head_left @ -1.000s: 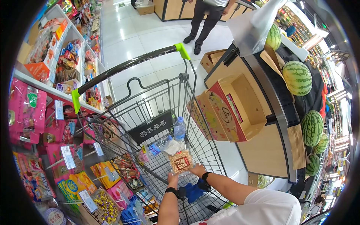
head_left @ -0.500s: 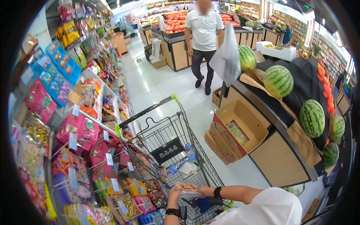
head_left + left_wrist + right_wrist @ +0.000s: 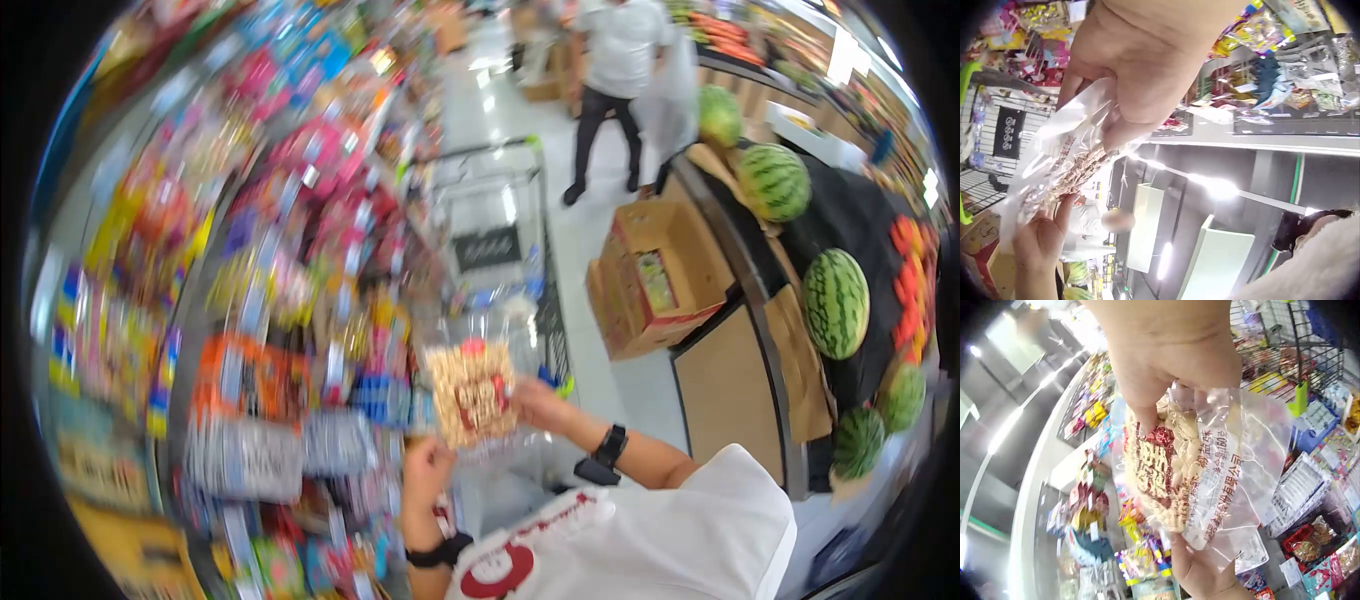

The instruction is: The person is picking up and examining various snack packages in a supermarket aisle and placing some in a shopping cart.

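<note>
Two-handed, holding a clear bag of pale nuts (image 3: 470, 392) up in front of the chest, printed side visible from the head and right wrist views. At the bag's lower left corner, pinched in the left hand (image 3: 428, 468), with a grip closed down to the thickness of the plastic and fingers curled. At the opposite edge, caught in the right hand (image 3: 545, 408), with an equally narrow grip and one fingertip against the red printing (partly covering it). Bent at both elbows, with forearms reaching forward and converging on the bag, and with a black band (image 3: 608, 448) round the right wrist and a second strap (image 3: 440, 550) round the left.

In the head view, seen across the near left part of the shopping cart (image 3: 485, 247); hard to tell how far above its rim. To the left, blurred snack packets (image 3: 245, 458) on racks. To the right of the cart, an open cardboard box (image 3: 680, 290), just beside a display stand (image 3: 725, 400) with watermelons (image 3: 837, 303) near its front edge. Beyond the cart's far end, standing, a person in dark trousers (image 3: 608, 130).
</note>
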Demonstrator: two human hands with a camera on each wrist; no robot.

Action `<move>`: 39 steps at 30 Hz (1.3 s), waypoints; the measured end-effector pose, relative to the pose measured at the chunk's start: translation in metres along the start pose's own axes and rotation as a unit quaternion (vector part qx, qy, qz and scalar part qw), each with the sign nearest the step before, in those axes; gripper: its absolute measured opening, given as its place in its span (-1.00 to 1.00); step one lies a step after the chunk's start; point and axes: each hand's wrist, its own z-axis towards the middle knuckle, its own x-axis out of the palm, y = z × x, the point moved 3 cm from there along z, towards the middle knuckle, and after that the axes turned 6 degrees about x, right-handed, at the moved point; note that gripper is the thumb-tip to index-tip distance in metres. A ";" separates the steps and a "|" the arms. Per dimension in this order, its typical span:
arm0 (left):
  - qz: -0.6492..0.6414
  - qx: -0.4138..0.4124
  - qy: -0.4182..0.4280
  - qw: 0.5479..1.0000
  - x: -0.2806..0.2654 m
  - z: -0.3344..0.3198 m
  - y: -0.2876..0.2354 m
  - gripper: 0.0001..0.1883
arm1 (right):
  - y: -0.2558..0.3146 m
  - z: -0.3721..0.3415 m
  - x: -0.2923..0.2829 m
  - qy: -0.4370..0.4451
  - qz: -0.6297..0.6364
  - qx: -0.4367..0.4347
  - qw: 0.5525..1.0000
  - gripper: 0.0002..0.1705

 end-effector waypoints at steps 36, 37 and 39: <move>-0.043 0.140 -0.466 0.873 -0.225 -0.216 -0.087 -0.42 | -0.196 -0.029 0.354 0.363 0.091 0.441 0.816 -0.69; -0.076 0.144 -0.471 0.867 -0.222 -0.213 -0.087 -0.38 | -0.194 -0.027 0.352 0.366 0.099 0.449 0.809 -0.69; -0.107 0.163 -0.481 0.855 -0.221 -0.207 -0.083 -0.29 | -0.191 -0.019 0.349 0.367 0.099 0.468 0.798 -0.66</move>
